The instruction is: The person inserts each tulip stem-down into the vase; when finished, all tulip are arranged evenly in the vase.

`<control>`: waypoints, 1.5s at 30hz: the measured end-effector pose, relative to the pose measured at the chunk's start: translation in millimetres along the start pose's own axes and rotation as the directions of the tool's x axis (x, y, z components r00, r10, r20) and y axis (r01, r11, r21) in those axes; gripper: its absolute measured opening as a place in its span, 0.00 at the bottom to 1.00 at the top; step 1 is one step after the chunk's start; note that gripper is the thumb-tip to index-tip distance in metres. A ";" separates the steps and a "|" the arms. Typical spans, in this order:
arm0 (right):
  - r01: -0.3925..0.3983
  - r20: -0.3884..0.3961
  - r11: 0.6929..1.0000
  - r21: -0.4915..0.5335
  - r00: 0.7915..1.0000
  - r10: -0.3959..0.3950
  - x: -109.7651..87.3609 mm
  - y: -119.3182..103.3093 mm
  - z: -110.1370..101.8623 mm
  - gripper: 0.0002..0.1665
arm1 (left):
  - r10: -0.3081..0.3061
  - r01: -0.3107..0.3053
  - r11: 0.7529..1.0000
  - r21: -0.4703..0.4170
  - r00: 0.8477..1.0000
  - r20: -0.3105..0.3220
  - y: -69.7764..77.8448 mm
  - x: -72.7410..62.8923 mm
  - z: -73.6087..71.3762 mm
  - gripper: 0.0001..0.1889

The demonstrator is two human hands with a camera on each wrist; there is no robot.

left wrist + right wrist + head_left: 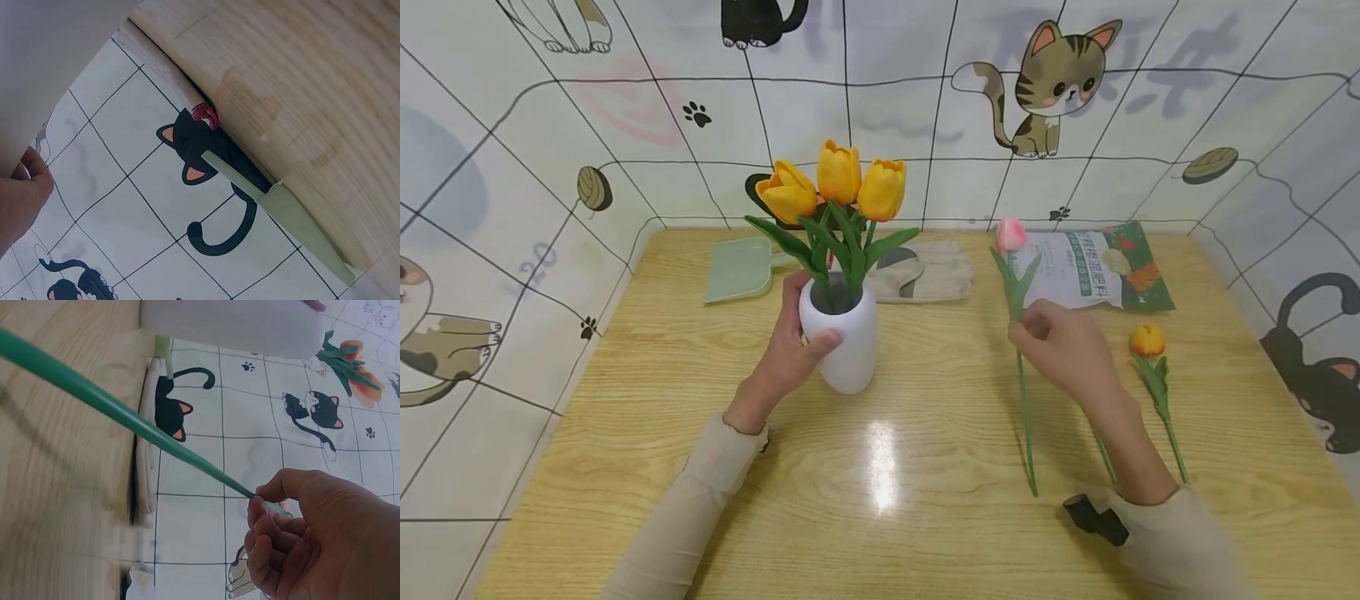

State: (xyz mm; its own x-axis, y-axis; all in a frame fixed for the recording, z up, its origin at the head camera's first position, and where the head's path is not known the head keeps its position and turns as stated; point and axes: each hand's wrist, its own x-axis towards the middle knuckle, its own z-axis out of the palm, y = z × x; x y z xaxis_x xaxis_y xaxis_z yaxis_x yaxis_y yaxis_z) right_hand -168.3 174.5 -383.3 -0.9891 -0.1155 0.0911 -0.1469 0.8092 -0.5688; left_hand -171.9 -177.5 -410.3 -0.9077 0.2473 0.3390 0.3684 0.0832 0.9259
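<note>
A white vase (853, 358) holds several yellow tulips (838, 175) with green leaves. My left hand (790, 337) grips its left side near the rim, thumb across the front. The vase tilts slightly and looms at the upper left of the left wrist view. To the right, my right hand (1067, 350) pinches the stem of a pink tulip (1012, 236) just under its leaves. In the right wrist view the long green stem (144, 428) runs from thumb and forefinger toward the upper left; the other fingers are loosely curled.
On the right of the wooden table (925, 500) lie a yellow-orange tulip (1148, 340) and another green stem (1105, 456), partly hidden by my right arm. Behind are a printed bag (1075, 267), pale gloves (936, 275) and a green dustpan (741, 268). A cat-patterned covering stands at the back.
</note>
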 end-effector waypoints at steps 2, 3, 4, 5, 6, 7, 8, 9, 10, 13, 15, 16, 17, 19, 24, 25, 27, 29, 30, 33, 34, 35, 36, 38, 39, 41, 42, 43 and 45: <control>0.018 -0.024 0.999 0.027 1.000 -0.018 2.3 -9.1 5.1 0.15 | 0.003 -0.003 1.000 0.000 1.000 -0.003 -0.8 -0.1 -0.6 0.53; 0.024 -0.032 0.999 0.043 0.999 -0.023 3.4 -13.8 7.3 0.15 | 0.006 -0.006 1.000 -0.001 1.000 -0.003 -1.2 -0.2 -0.8 0.53; 0.036 -0.041 0.998 0.055 0.999 -0.033 4.6 -18.5 9.5 0.14 | 0.007 -0.007 1.000 -0.003 1.000 -0.005 -1.5 -0.3 -1.0 0.53; 0.044 -0.052 0.997 0.070 0.998 -0.041 5.6 -22.9 11.4 0.14 | 0.007 -0.007 1.000 -0.002 1.000 -0.006 -1.6 -0.5 -1.0 0.53; 0.053 -0.061 0.995 0.086 0.997 -0.048 6.5 -27.0 13.1 0.13 | 0.007 -0.007 1.000 -0.003 1.000 -0.007 -1.8 -0.7 -1.0 0.53; 0.060 -0.072 0.993 0.101 0.996 -0.053 7.3 -30.9 14.8 0.12 | 0.006 -0.006 1.000 -0.003 1.000 -0.007 -1.8 -0.8 -0.9 0.53; 0.068 -0.090 0.991 0.114 0.994 -0.058 8.2 -34.5 16.6 0.12 | 0.005 -0.005 1.000 -0.004 1.000 -0.007 -1.7 -0.9 -0.7 0.53; 0.078 -0.111 0.989 0.125 0.992 -0.064 9.0 -37.8 18.2 0.11 | 0.004 -0.004 1.000 -0.005 1.000 -0.007 -1.6 -1.0 -0.3 0.53; 0.095 -0.136 0.986 0.136 0.988 -0.076 9.8 -40.6 19.8 0.10 | 0.003 -0.003 1.000 -0.006 1.000 -0.008 -1.3 -1.0 0.2 0.54; 0.156 -0.219 0.972 0.173 0.969 -0.117 12.7 -48.2 23.9 0.07 | 0.005 -0.005 1.000 -0.007 1.000 -0.005 -0.8 -0.9 1.5 0.54; 0.206 -0.272 0.956 0.207 0.951 -0.146 15.4 -52.6 26.0 0.06 | 0.007 -0.007 1.000 -0.005 1.000 -0.006 -0.2 -0.8 2.4 0.55; 0.233 -0.296 0.946 0.224 0.941 -0.162 16.8 -54.7 26.8 0.06 | 0.008 -0.008 1.000 -0.003 1.000 -0.006 0.0 -0.7 2.7 0.55; 0.255 -0.320 0.937 0.240 0.932 -0.171 18.3 -56.9 27.0 0.05 | 0.009 -0.009 1.000 -0.001 1.000 -0.006 0.2 -0.7 3.1 0.56; 0.300 -0.362 0.915 0.269 0.912 -0.193 20.8 -61.5 26.7 0.05 | 0.009 -0.009 1.000 0.003 1.000 -0.007 0.6 -0.8 3.6 0.57; 0.398 -0.430 0.865 0.305 0.868 -0.247 25.3 -72.8 23.1 0.04 | 0.018 -0.018 1.000 0.006 1.000 -0.008 -0.1 -1.3 3.6 0.57; 0.411 -0.441 0.857 0.311 0.861 -0.253 25.8 -75.0 22.0 0.04 | 0.020 -0.020 1.000 0.007 1.000 -0.009 -0.4 -1.3 3.5 0.57; 0.434 -0.469 0.838 0.330 0.846 -0.254 26.4 -80.1 18.9 0.04 | 0.023 -0.023 1.000 0.011 1.000 -0.010 -0.7 -1.2 3.4 0.57; 0.458 -0.503 0.814 0.357 0.829 -0.245 27.0 -85.6 14.2 0.05 | 0.028 -0.028 0.999 0.016 1.000 -0.009 -0.9 -0.9 3.3 0.58; 0.472 -0.524 0.798 0.375 0.818 -0.238 27.2 -88.6 11.1 0.06 | 0.030 -0.030 0.999 0.017 1.000 -0.009 -0.8 -0.6 3.2 0.58; 0.508 -0.580 0.732 0.453 0.792 -0.191 26.6 -97.4 0.3 0.09 | 0.029 -0.029 0.999 0.023 1.000 -0.007 -0.5 0.0 3.1 0.58; 0.532 -0.605 0.700 0.477 0.776 -0.178 26.7 -99.5 -3.5 0.09 | 0.028 -0.028 0.999 0.023 1.000 -0.006 -0.4 0.1 3.1 0.59; 0.557 -0.632 0.660 0.504 0.759 -0.157 26.3 -102.0 -7.2 0.08 | 0.027 -0.027 0.999 0.024 1.000 -0.005 -0.4 0.2 3.2 0.59; 0.582 -0.662 0.619 0.527 0.738 -0.130 25.9 -104.8 -10.4 0.07 | 0.026 -0.026 0.999 0.024 1.000 -0.004 -0.3 0.2 3.1 0.59; 0.638 -0.721 0.541 0.548 0.688 -0.081 24.6 -110.9 -16.3 0.04 | 0.025 -0.025 0.999 0.020 1.000 -0.004 0.0 0.2 2.6 0.58; 0.671 -0.750 0.502 0.547 0.659 -0.064 24.0 -113.9 -18.7 0.04 | 0.024 -0.024 1.000 0.018 1.000 -0.005 0.1 0.1 2.3 0.58; 0.719 -0.795 0.441 0.537 0.606 -0.021 22.3 -120.6 -22.1 0.04 | 0.024 -0.024 1.000 0.014 1.000 -0.010 0.1 0.1 1.4 0.57; 0.736 -0.810 0.418 0.532 0.587 -0.005 21.0 -123.3 -23.3 0.04 | 0.024 -0.024 1.000 0.013 1.000 -0.012 0.3 0.1 0.9 0.57; 0.750 -0.823 0.405 0.524 0.569 0.011 19.7 -125.5 -24.3 0.05 | 0.022 -0.022 1.000 0.011 1.000 -0.014 0.4 0.1 0.5 0.56; 0.778 -0.851 0.386 0.496 0.525 0.035 17.9 -127.6 -26.3 0.06 | 0.018 -0.018 1.000 0.012 1.000 -0.015 0.3 0.0 -0.2 0.56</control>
State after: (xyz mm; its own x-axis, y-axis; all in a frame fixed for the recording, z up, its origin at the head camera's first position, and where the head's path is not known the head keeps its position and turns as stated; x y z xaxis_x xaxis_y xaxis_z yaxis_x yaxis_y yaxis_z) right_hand -167.1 84.2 -287.6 -0.5172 0.4581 0.7229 -0.8303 -0.0636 -0.5537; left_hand -171.9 -177.7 -409.9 -0.9039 0.2339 0.3580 0.3869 0.0908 0.9176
